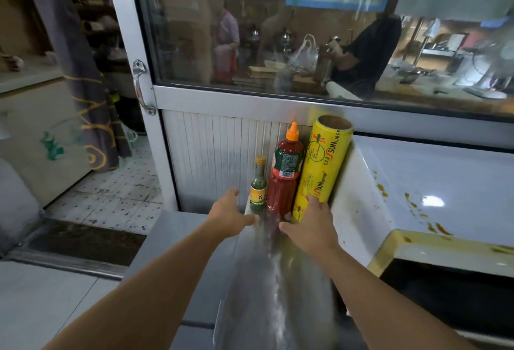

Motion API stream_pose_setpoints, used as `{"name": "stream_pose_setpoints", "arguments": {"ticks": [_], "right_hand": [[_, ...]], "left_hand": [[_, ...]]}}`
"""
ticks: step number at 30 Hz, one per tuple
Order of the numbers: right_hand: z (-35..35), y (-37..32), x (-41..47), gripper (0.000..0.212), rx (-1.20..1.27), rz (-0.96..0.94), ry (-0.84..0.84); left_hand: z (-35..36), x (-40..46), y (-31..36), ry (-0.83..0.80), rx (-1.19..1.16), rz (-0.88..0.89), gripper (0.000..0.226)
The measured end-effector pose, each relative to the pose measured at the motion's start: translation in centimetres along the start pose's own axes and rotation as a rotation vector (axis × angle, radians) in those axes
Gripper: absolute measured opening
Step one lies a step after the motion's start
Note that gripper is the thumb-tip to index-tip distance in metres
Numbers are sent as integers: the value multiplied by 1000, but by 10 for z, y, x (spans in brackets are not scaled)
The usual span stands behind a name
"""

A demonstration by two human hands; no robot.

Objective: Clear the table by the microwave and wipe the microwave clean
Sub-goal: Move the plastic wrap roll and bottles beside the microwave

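On the narrow steel table (278,280), pressed between the ribbed wall panel and the sauce-stained white microwave (434,183), stand a small green bottle (258,185), a red sauce bottle (285,177) and a yellow cling-wrap roll (319,166) in a tight row. The right hand (311,224) touches the roll's foot, fingers loose. The left hand (229,214) reaches just left of the green bottle, relaxed, gripping nothing.

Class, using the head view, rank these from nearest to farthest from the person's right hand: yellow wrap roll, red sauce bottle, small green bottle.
From the right hand:
1. Yellow wrap roll, touching its fingers, rightmost.
2. Red sauce bottle, middle.
3. Small green bottle, leftmost, by the left hand.
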State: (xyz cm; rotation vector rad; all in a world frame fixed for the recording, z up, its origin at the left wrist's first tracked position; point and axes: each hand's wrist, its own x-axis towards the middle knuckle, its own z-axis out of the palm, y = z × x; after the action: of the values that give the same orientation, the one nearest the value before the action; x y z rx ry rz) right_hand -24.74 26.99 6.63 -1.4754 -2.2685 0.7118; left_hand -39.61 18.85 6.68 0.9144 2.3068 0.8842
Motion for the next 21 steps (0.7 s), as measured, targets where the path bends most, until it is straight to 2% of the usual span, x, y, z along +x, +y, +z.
{"name": "stream_pose_setpoints", "arguments": {"ticks": [9,14,21], "right_hand": [[-46,-3,-71,71,62,-12,-2],[-68,2,-99,73,83,-21,-3],[-99,19,-134,77,125,-25,-11]], "left_hand": [[-18,-84,10,-33,14,30,81],[-18,-122,23,-45,-19,60,70],[-6,-163,42,-55,-11,80,77]]}}
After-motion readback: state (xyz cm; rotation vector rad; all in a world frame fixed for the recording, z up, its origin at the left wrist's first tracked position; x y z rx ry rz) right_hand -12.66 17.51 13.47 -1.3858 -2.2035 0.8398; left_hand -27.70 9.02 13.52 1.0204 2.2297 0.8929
